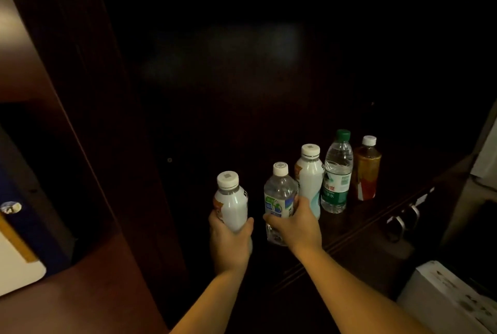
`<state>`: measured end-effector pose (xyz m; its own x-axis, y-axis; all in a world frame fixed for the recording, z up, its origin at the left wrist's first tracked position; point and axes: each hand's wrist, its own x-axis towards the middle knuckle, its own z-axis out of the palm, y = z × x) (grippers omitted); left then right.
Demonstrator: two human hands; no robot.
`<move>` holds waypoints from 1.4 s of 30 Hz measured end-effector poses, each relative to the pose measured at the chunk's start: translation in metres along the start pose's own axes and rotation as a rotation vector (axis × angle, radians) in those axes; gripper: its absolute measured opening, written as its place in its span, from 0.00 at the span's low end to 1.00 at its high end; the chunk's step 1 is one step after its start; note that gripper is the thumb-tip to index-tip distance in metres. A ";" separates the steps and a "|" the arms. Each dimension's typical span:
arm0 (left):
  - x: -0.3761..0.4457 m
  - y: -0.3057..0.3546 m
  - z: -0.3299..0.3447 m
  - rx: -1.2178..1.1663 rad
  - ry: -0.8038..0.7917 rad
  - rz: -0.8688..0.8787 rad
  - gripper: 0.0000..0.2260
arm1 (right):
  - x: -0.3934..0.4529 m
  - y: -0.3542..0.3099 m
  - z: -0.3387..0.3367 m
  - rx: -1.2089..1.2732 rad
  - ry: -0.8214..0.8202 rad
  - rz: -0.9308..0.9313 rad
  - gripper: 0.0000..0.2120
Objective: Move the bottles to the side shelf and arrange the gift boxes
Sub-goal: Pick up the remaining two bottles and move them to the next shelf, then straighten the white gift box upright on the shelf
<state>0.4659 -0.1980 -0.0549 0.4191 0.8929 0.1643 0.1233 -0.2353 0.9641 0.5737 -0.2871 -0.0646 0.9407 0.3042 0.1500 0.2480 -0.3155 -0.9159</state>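
My left hand (228, 245) grips a white milky bottle (231, 202) with a white cap, held upright. Just to its right, my right hand (295, 223) wraps around a clear water bottle (279, 193) with a white cap. Behind them a second white bottle (310, 172), a clear bottle with a green cap and green label (337, 175) and an amber tea bottle (367, 169) stand in a row on the dark wooden shelf (357, 223). A blue and white gift box (18, 247) shows at the left edge.
A dark wooden partition (88, 107) rises at the left, with a reddish shelf surface (88, 288) below it. Metal drawer handles (403, 218) sit on the cabinet front at the right. A white carton (446, 296) lies at the bottom right. The cabinet back is very dark.
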 end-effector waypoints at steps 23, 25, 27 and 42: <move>-0.099 0.040 -0.121 -0.053 -0.273 0.112 0.34 | -0.136 -0.077 -0.036 -0.027 0.124 -0.029 0.33; -0.114 0.040 -0.160 -0.075 -0.298 0.149 0.35 | -0.174 -0.096 -0.030 -0.039 0.145 -0.030 0.32; -0.122 0.039 -0.206 -0.069 -0.290 0.179 0.35 | -0.211 -0.118 -0.019 -0.060 0.138 -0.009 0.35; -0.028 -0.018 -0.571 0.090 0.266 0.166 0.34 | -0.333 -0.243 0.186 -0.022 -0.134 -0.160 0.38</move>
<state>-0.0614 0.0000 0.0420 0.1919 0.9059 0.3775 0.1572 -0.4081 0.8993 0.1571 -0.1449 0.0391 0.8499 0.4688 0.2406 0.3983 -0.2727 -0.8758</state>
